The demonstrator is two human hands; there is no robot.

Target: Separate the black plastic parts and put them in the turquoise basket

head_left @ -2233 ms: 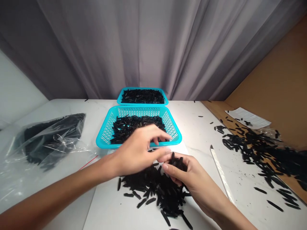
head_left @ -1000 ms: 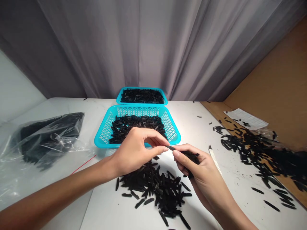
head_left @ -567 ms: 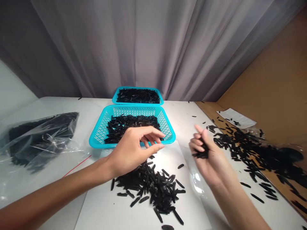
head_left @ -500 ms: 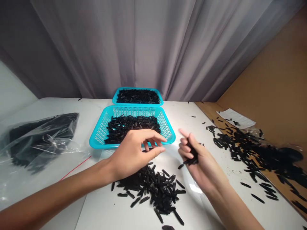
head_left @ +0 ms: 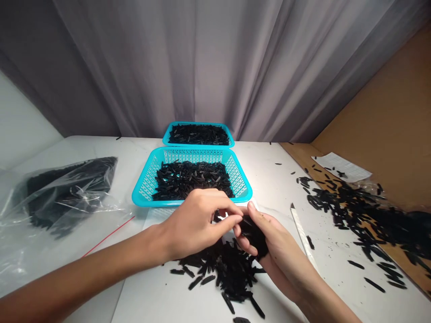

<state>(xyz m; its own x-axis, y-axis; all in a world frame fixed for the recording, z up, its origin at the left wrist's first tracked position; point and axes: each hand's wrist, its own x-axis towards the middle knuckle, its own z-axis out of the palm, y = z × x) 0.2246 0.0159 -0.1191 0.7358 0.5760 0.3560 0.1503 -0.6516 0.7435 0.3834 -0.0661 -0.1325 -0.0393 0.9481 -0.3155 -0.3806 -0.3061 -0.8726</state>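
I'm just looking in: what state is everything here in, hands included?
Left hand: thumb and forefinger pinched; any grip unclear
Right hand: curled around black pieces
Front basket: partly filled
Back basket: nearly full
Heap: loose, spread out
Bag: crumpled, partly filled
White tool: lying down
Paper: lying, pieces on it
Curtain: drawn, hanging in folds

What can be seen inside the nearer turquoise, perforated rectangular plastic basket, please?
A heap of short, narrow black pieces lies inside the basket. The bare left hand hides some of its front; whatever lies beneath the top pieces is covered and cannot be seen.
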